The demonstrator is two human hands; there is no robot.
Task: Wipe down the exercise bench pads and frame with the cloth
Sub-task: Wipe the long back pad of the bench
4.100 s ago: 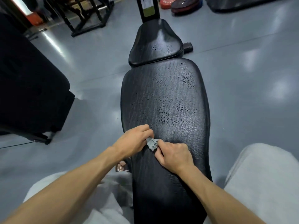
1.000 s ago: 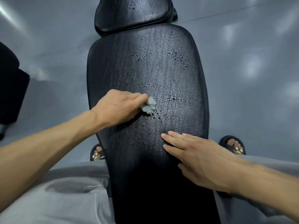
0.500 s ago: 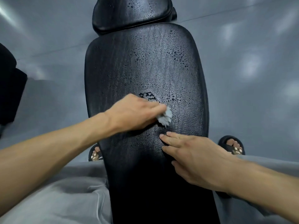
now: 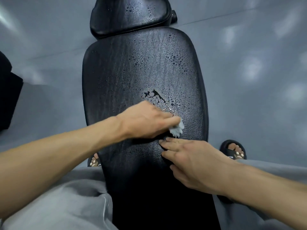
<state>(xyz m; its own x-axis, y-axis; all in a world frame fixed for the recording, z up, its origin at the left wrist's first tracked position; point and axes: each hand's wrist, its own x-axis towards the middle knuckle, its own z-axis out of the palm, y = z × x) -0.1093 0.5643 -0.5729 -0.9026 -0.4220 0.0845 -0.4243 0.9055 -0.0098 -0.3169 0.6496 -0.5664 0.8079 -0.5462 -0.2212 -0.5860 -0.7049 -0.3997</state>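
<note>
— What has the left hand [image 4: 146, 121] got?
— Its curled fingers pinch a small pale cloth [image 4: 177, 129], pressed onto the long bench pad [image 4: 141, 68]; the grip underneath looks tight, though it's hidden.
— And the right hand [image 4: 191, 161]?
— Flat on the pad, fingers straight and slightly spread, fingertips just beside the cloth.

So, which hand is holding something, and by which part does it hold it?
The left hand grips the small cloth, bunched under its fingertips, against the long pad. The right hand holds nothing.
</note>
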